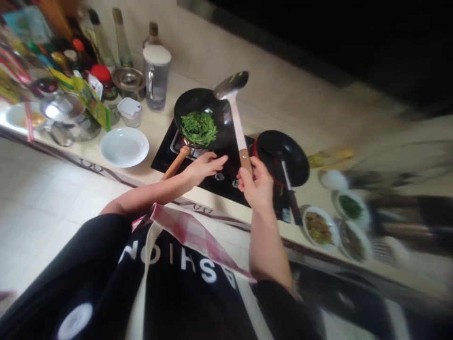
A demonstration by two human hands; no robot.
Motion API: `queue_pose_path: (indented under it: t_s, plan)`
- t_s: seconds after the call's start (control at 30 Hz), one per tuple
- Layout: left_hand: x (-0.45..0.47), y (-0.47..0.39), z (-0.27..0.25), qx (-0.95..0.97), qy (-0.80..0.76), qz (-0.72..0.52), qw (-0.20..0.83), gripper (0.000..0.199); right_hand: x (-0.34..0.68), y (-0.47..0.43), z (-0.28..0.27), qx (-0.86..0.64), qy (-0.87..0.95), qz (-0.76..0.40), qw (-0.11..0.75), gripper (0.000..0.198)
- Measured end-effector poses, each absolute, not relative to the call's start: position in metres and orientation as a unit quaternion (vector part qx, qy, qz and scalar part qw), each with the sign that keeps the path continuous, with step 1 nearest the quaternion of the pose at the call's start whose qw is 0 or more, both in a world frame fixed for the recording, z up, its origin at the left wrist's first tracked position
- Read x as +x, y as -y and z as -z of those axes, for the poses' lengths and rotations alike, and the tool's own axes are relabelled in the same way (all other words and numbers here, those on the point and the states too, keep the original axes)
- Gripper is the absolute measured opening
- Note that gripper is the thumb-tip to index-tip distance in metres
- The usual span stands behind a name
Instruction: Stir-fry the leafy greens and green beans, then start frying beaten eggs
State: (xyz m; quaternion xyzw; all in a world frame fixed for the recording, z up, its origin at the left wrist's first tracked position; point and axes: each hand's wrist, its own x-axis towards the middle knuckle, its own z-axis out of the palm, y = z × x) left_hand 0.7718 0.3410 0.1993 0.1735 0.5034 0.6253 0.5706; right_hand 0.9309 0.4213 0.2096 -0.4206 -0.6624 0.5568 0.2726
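My right hand (257, 184) is closed around the brown grip of a metal ladle (238, 115), raised with its head up beside the wok. My left hand (206, 167) has its fingers stretched out and holds nothing, hovering over the front of the black gas hob (229, 172). Chopped green vegetables (199, 128) lie in the black wok (223, 118) on the left burner. Its wooden handle (176, 163) points toward me, partly hidden by my left forearm. To the right stands a dark pan (283, 151) with a black-handled utensil (292, 196) leaning in it.
A white plate (124, 147) sits left of the hob, near a steel pot (72, 115), a lidded pitcher (156, 78) and several bottles and jars. On the right are bowls of food (320, 227), some blurred. A dark range hood (339, 38) hangs above.
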Motion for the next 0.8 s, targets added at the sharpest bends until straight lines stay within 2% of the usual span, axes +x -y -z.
queue_pose_path:
  t_s: [0.13, 0.2, 0.27, 0.33, 0.43, 0.5, 0.53, 0.63, 0.7, 0.73, 0.8]
  plan:
    - [0.729, -0.271, -0.184, 0.257, -0.597, -0.676, 0.346, 0.054, 0.935, -0.441, -0.210, -0.403, 0.614, -0.661, 0.156, 0.049]
    - [0.707, -0.246, -0.168, 0.232, -0.679, -0.639, 0.276, 0.061, 0.935, -0.452, -0.214, -0.417, 0.622, -0.646, 0.149, 0.048]
    - [0.694, -0.233, -0.152, 0.194, -0.719, -0.577, 0.336, 0.062, 0.933, -0.465, -0.227, -0.443, 0.662, -0.580, 0.171, 0.050]
    - [0.692, -0.231, -0.139, 0.166, -0.687, -0.531, 0.468, 0.054, 0.928, -0.482, -0.249, -0.475, 0.718, -0.482, 0.163, 0.049]
    - [0.704, -0.237, -0.127, 0.147, -0.600, -0.532, 0.579, 0.040, 0.913, -0.521, -0.293, -0.474, 0.824, -0.305, 0.052, 0.040]
    - [0.713, -0.241, -0.125, 0.143, -0.580, -0.549, 0.585, 0.037, 0.897, -0.557, -0.321, -0.456, 0.874, -0.166, -0.042, 0.041]
    - [0.716, -0.242, -0.125, 0.141, -0.577, -0.551, 0.586, 0.037, 0.887, -0.577, -0.333, -0.447, 0.883, -0.115, -0.085, 0.047]
    - [0.718, -0.244, -0.128, 0.141, -0.580, -0.546, 0.587, 0.037, 0.857, -0.631, -0.361, -0.324, 0.920, -0.017, -0.219, 0.066]
    - [0.716, -0.243, -0.128, 0.146, -0.581, -0.545, 0.586, 0.036, 0.840, -0.650, -0.372, -0.274, 0.916, 0.012, -0.292, 0.071]
    - [0.716, -0.242, -0.128, 0.149, -0.582, -0.545, 0.585, 0.034, 0.834, -0.652, -0.374, -0.285, 0.904, 0.018, -0.319, 0.069]
    - [0.715, -0.241, -0.125, 0.157, -0.583, -0.543, 0.583, 0.031, 0.824, -0.641, -0.371, -0.336, 0.895, 0.032, -0.293, 0.059]
